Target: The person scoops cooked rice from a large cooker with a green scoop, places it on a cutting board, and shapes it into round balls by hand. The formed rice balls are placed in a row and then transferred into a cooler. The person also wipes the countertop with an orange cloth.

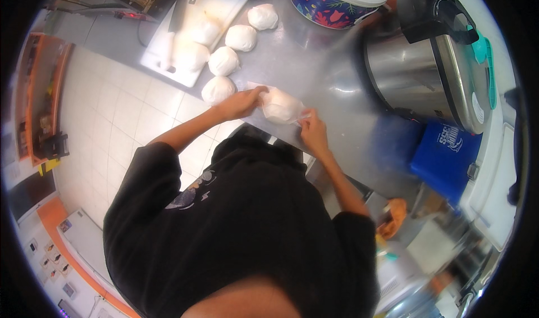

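At the near edge of the steel table, a pale round lump point(281, 105) sits inside a thin, see-through sheet. My left hand point(245, 103) pinches the sheet's left end, and my right hand point(313, 128) grips its right end. Several white rounded bundles point(224, 61) stand in a slanting row just beyond my left hand. They look wrapped, but I cannot tell what is inside. Two more bundles point(193, 57) rest on a white cutting board point(220, 2), where a knife with a white handle point(168, 48) also lies.
A large steel cooker point(410, 71) with a black top occupies the steel table's point(320, 65) right side. Behind stands a flowered container point(331, 6) with a white lid. A blue bag-like item point(446, 158) is right of my right arm. Orange shelving point(35, 93) stands left, across the tiled floor.
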A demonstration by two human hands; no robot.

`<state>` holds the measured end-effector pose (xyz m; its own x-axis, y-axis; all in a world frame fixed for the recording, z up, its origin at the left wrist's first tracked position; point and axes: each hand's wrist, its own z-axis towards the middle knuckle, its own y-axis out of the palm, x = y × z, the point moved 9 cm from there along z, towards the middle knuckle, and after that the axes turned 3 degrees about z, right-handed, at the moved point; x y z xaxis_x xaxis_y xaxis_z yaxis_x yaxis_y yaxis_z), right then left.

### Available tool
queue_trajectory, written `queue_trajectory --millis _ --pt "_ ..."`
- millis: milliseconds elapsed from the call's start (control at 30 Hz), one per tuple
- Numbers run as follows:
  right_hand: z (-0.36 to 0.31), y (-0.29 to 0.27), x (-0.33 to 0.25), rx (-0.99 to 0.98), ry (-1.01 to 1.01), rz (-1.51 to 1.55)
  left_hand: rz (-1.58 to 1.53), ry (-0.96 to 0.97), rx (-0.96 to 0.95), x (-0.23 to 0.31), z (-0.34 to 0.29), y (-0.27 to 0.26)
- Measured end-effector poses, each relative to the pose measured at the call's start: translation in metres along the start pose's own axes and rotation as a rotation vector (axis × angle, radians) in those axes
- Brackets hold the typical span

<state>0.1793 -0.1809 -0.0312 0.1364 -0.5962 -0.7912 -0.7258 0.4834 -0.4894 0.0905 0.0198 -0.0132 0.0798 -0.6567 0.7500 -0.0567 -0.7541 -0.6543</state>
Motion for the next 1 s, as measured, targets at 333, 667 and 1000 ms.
queue_trajectory --millis 333,667,1000 --pt "0.065 0.004 -0.022 -0.184 0.03 -0.556 0.82 0.184 -0.239 0.022 0.072 0.013" --pt "-0.035 0.024 -0.026 0.456 -0.329 -0.164 0.333 -0.159 0.142 0.016 -0.007 0.017" --pt "-0.018 0.048 -0.01 0.697 0.239 0.756 -0.888 -0.696 0.518 -0.004 -0.037 0.066"
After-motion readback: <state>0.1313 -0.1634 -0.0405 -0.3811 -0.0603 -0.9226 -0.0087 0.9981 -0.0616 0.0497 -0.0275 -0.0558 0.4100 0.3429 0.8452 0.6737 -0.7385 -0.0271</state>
